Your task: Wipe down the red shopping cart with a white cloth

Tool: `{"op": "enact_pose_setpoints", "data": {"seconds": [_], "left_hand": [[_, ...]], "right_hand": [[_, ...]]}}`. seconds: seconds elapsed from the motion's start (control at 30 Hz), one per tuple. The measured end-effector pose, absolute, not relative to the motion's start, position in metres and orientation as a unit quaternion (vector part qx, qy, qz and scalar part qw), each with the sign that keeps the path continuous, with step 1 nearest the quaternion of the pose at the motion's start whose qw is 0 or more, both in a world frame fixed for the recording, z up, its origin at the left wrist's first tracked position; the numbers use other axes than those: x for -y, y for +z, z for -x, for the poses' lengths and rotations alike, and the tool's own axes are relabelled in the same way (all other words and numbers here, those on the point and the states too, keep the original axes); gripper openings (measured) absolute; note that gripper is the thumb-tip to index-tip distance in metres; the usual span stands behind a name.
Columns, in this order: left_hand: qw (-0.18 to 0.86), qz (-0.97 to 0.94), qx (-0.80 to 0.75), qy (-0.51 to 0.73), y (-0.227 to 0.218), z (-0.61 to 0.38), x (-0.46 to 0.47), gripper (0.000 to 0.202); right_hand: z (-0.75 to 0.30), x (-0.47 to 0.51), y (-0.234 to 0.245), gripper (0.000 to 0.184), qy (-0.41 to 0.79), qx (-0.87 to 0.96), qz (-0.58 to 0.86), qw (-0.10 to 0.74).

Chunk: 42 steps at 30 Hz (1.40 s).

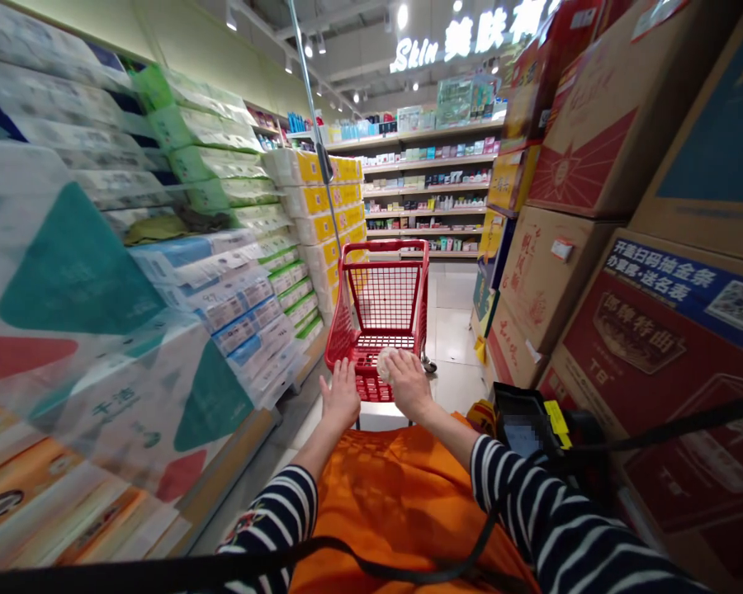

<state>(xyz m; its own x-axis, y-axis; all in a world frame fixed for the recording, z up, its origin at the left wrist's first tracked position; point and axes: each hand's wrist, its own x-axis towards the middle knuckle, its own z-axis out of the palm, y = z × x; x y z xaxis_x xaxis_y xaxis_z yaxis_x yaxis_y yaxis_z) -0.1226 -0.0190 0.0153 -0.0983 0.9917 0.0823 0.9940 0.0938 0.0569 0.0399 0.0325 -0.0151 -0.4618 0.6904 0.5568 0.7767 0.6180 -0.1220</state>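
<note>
In front of me stands a red plastic shopping cart (385,289), its handle at the far end and its basket toward me. My right hand (407,381) presses a crumpled whitish cloth (385,363) against the cart's near rim, fingers bent over it. On the left corner of the same rim rests my left hand (342,394), fingers stretched out and lying flat, with nothing held. Part of the cloth is hidden under the right hand's fingers.
Tissue packs (241,309) are stacked along the left. Cardboard cartons (532,264) rise close on the right, with a black device (523,421) below them. Product shelves (430,186) stand behind the cart. A thin pole (314,115) rises left of the cart.
</note>
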Motion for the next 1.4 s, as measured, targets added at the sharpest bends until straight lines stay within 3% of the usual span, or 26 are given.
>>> {"op": "enact_pose_setpoints", "data": {"seconds": [0.23, 0.37, 0.53, 0.8, 1.0, 1.13, 1.27, 1.4], "left_hand": [[0.049, 0.683, 0.728, -0.033, 0.01, 0.126, 0.022, 0.061], [0.052, 0.679, 0.731, -0.034, 0.006, 0.118, 0.02, 0.062], [0.063, 0.677, 0.733, -0.029, 0.005, 0.098, 0.022, 0.064], [0.088, 0.697, 0.711, -0.021, 0.014, 0.095, 0.026, 0.062], [0.098, 0.68, 0.724, -0.066, 0.004, 0.096, 0.023, 0.061], [0.091, 0.685, 0.721, -0.051, 0.007, 0.095, 0.024, 0.06], [0.086, 0.684, 0.724, -0.036, 0.013, 0.091, 0.025, 0.061], [0.084, 0.681, 0.727, -0.026, 0.015, 0.082, 0.024, 0.061]], "right_hand": [[-0.052, -0.031, -0.009, 0.044, -0.079, 0.877, 0.401, 0.251], [-0.082, -0.035, -0.007, 0.043, -0.09, 0.855, 0.44, 0.259], [-0.048, -0.026, -0.01, 0.038, -0.065, 0.83, 0.482, 0.274], [-0.052, -0.02, 0.002, 0.046, -0.005, 0.848, 0.465, 0.254], [-0.087, -0.026, 0.016, 0.051, 0.059, 0.764, 0.543, 0.343], [-0.085, -0.034, 0.035, 0.045, 0.013, 0.701, 0.574, 0.423], [-0.08, -0.028, 0.042, 0.037, -0.052, 0.737, 0.572, 0.356], [-0.05, -0.008, 0.023, 0.041, -0.022, 0.8, 0.542, 0.256]]}}
